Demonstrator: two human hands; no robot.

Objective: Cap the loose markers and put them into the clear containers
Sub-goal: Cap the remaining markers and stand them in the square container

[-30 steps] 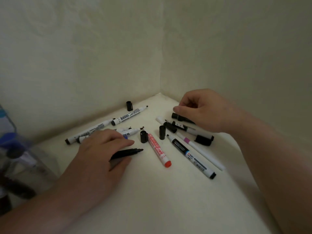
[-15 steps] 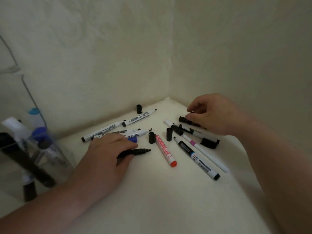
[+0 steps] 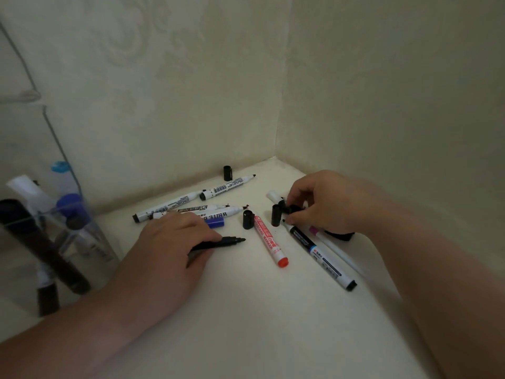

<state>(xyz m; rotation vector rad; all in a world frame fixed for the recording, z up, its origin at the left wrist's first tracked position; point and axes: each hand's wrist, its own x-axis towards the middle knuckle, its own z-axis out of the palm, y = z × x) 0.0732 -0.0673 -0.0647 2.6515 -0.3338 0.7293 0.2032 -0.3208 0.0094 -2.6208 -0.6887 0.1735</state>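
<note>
Dim cream walls (image 3: 191,77) meet above a white surface (image 3: 259,324).

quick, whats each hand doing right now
Left hand: holding the black marker.
Right hand: pinching a small black piece, likely a cap.

At least eight loose markers (image 3: 270,242), three loose black caps (image 3: 227,173), one clear container (image 3: 90,236), two hands (image 3: 169,247).

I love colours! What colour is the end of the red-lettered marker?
The marker end is red-orange; head view shows it.
</note>
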